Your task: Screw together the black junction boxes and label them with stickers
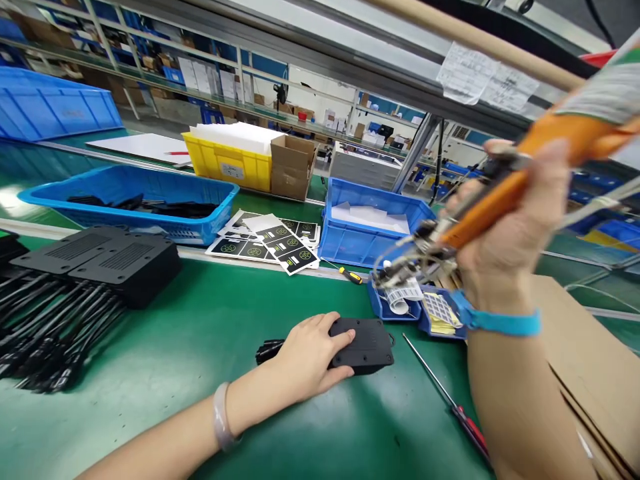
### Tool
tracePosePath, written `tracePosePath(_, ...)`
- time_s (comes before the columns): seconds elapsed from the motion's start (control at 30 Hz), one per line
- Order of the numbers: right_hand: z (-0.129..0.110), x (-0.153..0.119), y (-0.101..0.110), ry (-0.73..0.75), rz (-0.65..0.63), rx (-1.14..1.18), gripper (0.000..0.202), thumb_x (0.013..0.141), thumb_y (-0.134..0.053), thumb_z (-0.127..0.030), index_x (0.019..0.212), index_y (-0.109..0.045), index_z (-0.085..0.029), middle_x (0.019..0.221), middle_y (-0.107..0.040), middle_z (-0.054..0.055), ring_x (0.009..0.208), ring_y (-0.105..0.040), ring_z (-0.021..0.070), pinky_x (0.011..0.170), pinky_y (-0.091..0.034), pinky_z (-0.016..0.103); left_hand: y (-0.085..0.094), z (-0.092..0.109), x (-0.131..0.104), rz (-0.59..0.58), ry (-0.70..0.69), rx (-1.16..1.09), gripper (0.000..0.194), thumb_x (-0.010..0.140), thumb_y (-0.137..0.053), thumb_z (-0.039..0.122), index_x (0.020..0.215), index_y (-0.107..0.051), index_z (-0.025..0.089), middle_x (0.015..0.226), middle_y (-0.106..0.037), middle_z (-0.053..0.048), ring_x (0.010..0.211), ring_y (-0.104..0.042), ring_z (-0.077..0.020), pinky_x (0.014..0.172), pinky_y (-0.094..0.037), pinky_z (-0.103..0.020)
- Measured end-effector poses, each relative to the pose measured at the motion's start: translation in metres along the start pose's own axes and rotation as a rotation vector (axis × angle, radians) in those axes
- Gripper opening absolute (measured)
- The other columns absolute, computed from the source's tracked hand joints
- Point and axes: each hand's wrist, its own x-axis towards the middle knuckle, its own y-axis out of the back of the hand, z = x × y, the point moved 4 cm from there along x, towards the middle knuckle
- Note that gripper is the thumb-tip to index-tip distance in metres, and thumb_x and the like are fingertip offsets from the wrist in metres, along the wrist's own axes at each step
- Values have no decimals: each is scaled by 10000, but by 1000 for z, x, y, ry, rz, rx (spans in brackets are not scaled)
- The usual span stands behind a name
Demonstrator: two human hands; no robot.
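My left hand lies over the left end of a black box, thumb and fingers wrapped on its top and near side, pressing it to the green table. Black cable ends stick out to the left of that hand. Raised at the right, my right hand is closed around an orange-handled tool, blurred by motion. The tool's metal end points down and left, in front of the small blue bins.
Finished-looking black boxes with cables stand at the left. Behind are a blue tray, printed label sheets and a blue bin. A red screwdriver lies at right, beside cardboard.
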Motion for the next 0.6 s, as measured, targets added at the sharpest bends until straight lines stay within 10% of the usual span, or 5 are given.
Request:
tracePosePath(0.23,83,31,-41,-97,-195,-183,533,884,-381,-730,1075,-468,-240,702,-577,-12,722,-667,172,653,-567,332,-2,-1,4,-44,26,11,559,826,-736,406,1330,-576,226,1326,-515,-205,1064,-629,-352,875,-563,-497)
tracePosePath(0.37,88,33,-37,-114,-384,-331,520,926,-375,-665,1119,-499,-198,963,-677,68,1002,-672,193,785,-572,334,-2,-2,6,-51,15,15,571,819,-745,412,1329,-585,213,1312,-524,-206,1062,-627,-343,892,-560,-478)
tracePosePath(0.53,17,-48,31,-45,-514,-771,242,879,-622,-388,1021,-640,-193,957,-701,46,868,-660,173,775,-538,309,2,1,7,-15,-15,75,560,817,-744,424,1313,-607,201,1300,-551,-219,1102,-624,-373,939,-534,-510)
tracePosePath(0.6,8,-115,67,-275,-774,-819,174,918,-558,-334,835,-652,-214,798,-689,6,740,-637,145,665,-502,263,3,2,7,-8,-27,93,552,819,-741,431,1306,-613,205,1300,-558,-219,1113,-622,-380,944,-530,-516)
